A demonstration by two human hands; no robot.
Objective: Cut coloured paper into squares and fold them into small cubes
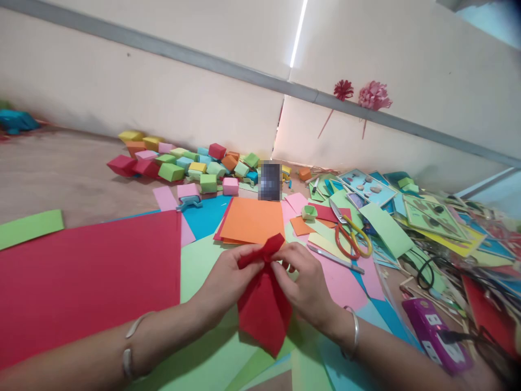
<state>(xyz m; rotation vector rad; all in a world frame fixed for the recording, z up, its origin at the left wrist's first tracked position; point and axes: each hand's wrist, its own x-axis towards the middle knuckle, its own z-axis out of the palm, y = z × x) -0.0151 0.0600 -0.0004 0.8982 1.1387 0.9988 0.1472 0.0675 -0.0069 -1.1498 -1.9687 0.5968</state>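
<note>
Between my two hands is a folded piece of red paper (pixel 266 317), shaped like a tie, with a narrow knot-like top and a wide pointed lower part. My left hand (pixel 228 277) pinches the upper part from the left, thumb in front. My right hand (pixel 303 279) pinches the same narrow part from the right with thumb and fingers. The wide end hangs below, over light green sheets (pixel 203 326). Just beyond the hands lies a stack of orange paper (pixel 252 220). A large red sheet (pixel 101 282) lies to the left.
Scissors (pixel 352 233) with red and yellow handles and a slim cutter (pixel 336 259) lie at right. Behind are several folded paper boxes (pixel 171 171) and a phone-like dark object (pixel 270 182). A purple power strip (pixel 433 334) sits at lower right, beside cluttered paper and cables.
</note>
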